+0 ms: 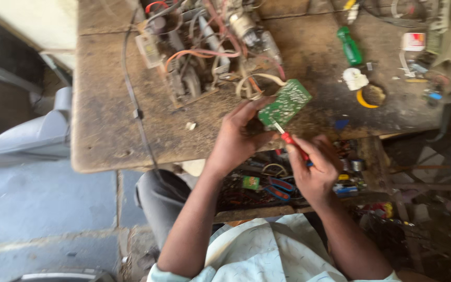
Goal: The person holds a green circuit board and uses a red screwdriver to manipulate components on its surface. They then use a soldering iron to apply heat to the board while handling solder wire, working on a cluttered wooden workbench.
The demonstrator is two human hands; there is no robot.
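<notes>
Right, biggest thing first: the worn wooden table (105,120) fills the upper half of the view, its near edge running just above the person's lap. On its far middle sits a gutted chassis (199,57), a tangle of orange, red and grey wires with metal parts, and a black cable (137,109) trails from it down the table's left side towards the near edge. Below the table edge, an open drawer (267,185) crammed with small parts and blue-handled pliers (280,189) sits between the forearms.

Now the hands. The left hand (236,138) comes up over the table's near edge, fingers closed around the lower end of a green circuit board (286,102), holding it tilted just above the table, right next to the chassis, with white and orange leads running from the board back into the wiring. The right hand (314,172) sits lower, over the drawer, fingers wrapped tight round a red-handled screwdriver (291,142); its metal tip points up and left and meets the lower edge of the board.

Smaller stuff, off to the right on the table: a green-handled screwdriver (349,47), a small white part (355,79) and a yellow ring (364,102) just beneath it.
</notes>
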